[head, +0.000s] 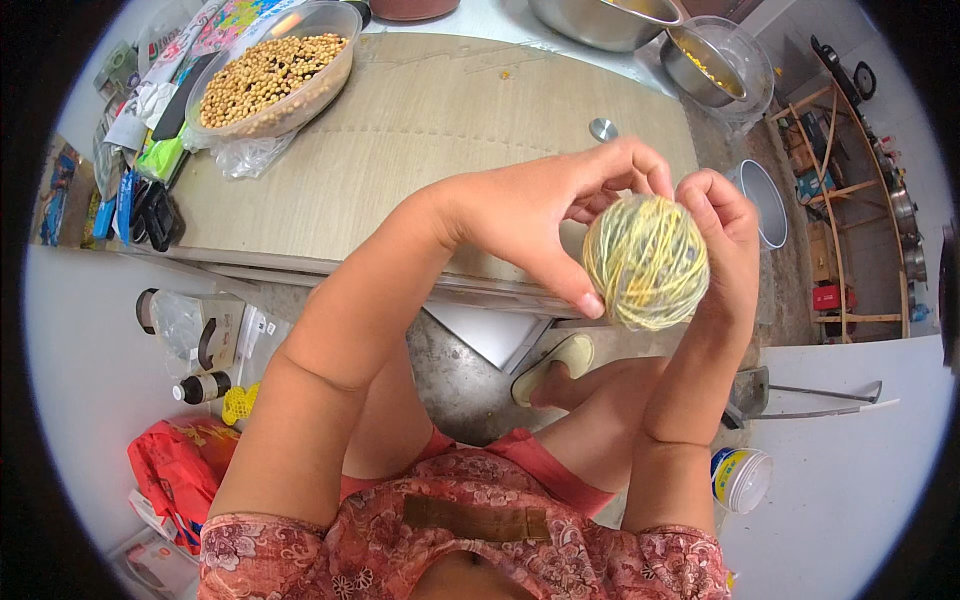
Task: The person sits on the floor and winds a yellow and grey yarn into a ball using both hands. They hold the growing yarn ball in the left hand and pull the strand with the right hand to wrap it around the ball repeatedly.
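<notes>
A round ball of yellow, green and grey yarn (646,262) is held up over the near right edge of a light wood-grain table (450,165). My left hand (551,217) grips its left side, the thumb at the lower left and the fingers curled behind the top. At the ball's upper right, my right hand (720,217) has thumb and forefinger pinched together beside it; whether a strand of yarn runs between them I cannot tell. The other right fingers are partly hidden behind the ball.
An oval plastic tub of soybeans (274,82) stands at the table's back left, near a crumpled clear bag (251,154). Steel bowls (611,22) stand at the back right. A small metal disc (603,130) lies beyond my hands. Wooden shelving (847,195) stands to the right.
</notes>
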Available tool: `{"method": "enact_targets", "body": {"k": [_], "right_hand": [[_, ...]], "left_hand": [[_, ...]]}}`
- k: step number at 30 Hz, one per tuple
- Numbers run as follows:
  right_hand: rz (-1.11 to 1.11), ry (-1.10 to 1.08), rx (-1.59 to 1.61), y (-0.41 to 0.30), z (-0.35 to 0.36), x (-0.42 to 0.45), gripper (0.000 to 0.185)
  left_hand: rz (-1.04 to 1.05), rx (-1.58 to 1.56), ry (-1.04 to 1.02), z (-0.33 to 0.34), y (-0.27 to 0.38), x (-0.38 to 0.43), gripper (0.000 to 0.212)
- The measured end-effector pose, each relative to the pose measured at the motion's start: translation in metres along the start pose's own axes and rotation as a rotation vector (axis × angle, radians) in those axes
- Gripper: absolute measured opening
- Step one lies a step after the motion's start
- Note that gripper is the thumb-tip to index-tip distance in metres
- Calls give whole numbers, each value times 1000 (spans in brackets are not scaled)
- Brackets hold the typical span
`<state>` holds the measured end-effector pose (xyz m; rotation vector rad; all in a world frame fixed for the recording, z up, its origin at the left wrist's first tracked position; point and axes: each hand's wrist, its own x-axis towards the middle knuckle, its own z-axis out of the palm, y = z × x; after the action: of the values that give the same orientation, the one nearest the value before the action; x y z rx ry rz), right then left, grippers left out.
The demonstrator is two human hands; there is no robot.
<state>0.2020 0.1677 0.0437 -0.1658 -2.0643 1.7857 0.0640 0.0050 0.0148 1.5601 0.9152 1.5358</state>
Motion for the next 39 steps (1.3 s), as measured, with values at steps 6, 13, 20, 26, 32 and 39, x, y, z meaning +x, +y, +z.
{"method": "enact_targets", "body": {"k": [6, 13, 20, 26, 32, 39], "right_hand": [[67, 101, 204, 17, 4, 8, 19], [205, -61, 136, 27, 13, 13, 26], [347, -215, -41, 34, 35, 11, 29], [200, -352, -95, 34, 41, 6, 32], [86, -372, -135, 10, 36, -4, 31], [1, -361, -91, -14, 24, -20, 28]], "left_hand": [[16, -228, 195, -3, 15, 0, 107], [250, -233, 551, -14, 10, 1, 91], [219, -26, 779, -25, -3, 4, 82], [168, 227, 848, -36, -20, 10, 81], [79, 307, 877, -44, -30, 13, 80], [-19, 317, 800, -38, -26, 12, 80]]}}
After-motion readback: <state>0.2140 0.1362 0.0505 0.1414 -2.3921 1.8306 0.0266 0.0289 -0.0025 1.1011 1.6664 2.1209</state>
